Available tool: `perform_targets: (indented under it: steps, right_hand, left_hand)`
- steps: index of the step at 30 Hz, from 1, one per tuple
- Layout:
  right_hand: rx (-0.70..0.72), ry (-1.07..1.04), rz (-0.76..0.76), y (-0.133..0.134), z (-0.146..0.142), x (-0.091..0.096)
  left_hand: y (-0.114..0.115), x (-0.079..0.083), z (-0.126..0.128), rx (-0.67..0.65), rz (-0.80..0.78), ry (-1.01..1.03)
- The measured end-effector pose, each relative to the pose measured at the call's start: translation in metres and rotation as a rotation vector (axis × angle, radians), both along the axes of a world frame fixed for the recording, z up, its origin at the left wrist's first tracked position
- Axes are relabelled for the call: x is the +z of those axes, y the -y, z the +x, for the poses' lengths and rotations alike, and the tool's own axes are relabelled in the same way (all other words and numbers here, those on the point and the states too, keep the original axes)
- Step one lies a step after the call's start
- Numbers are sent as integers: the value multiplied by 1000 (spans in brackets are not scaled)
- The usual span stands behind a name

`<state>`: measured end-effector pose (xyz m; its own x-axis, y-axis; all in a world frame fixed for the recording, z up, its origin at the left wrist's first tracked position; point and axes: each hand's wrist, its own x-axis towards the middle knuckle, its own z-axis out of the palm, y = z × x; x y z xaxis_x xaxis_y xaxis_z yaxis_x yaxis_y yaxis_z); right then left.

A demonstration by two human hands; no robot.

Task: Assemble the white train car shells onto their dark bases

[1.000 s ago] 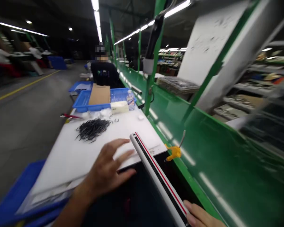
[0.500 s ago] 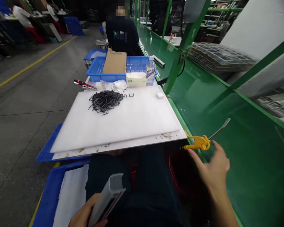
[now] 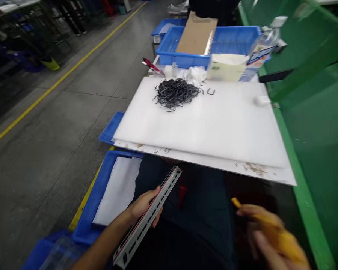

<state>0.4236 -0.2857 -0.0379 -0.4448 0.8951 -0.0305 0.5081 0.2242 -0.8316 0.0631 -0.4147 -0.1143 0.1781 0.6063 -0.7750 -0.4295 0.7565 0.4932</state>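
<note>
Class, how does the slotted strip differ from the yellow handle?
The slotted strip, in the left hand, is pale grey with a red stripe; the yellow handle, in the right hand, is bright yellow. The strip looks sharp, long and straight; the handle is blurred, its shape unclear. Both are held below the white board.

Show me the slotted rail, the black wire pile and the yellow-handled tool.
Slotted rail (image 3: 136, 234), head view, on its slotted face below the left hand (image 3: 143, 204).
Black wire pile (image 3: 176, 93), head view, at the middle of the pile.
Yellow-handled tool (image 3: 284, 240), head view, on its blurred yellow handle.
</note>
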Motion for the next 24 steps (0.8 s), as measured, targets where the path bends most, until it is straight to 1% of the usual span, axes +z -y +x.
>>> perform_targets:
  steps: [2, 3, 4, 6, 7, 8, 10, 14, 17, 19, 21, 23, 24]
  right_hand:
    - [277, 110, -141, 15, -23, -13]
    - [394, 209, -174, 23, -36, -22]
    - [480, 318, -191, 31, -48, -31]
    - [631, 541, -180, 47, -69, -46]
    - [699, 612, -161, 54, -77, -51]
    - [759, 651, -134, 61, -83, -54]
    - [839, 664, -77, 72, -90, -55]
    - [875, 700, 38, 78, -92, -52]
    - [819, 734, 13, 67, -87, -55]
    - [733, 766, -35, 52, -82, -59]
    - [612, 818, -61, 33, -76, -62]
    - [499, 867, -55, 16, -72, -63]
    - [464, 880, -43, 10, -70, -62]
  left_hand:
    - [-5, 6, -11, 9, 25, -147]
    - [-7, 9, -17, 4, 44, -230]
    - [-8, 12, -22, -6, 64, -296]
    - [-10, 14, -31, -22, 85, -356]
    - [-11, 14, -35, -22, 83, -362]
    - [-11, 14, -36, -20, 76, -359]
    - [-13, 13, -38, -25, 73, -341]
    - [-17, 13, -36, -52, 113, -328]
    - [-18, 13, -36, -49, 136, -362]
    - [-17, 12, -37, -51, 144, -376]
    - [-15, 10, -37, -59, 146, -377]
    - [-14, 9, -37, -64, 145, -379]
    - [-14, 8, -37, -63, 145, -383]
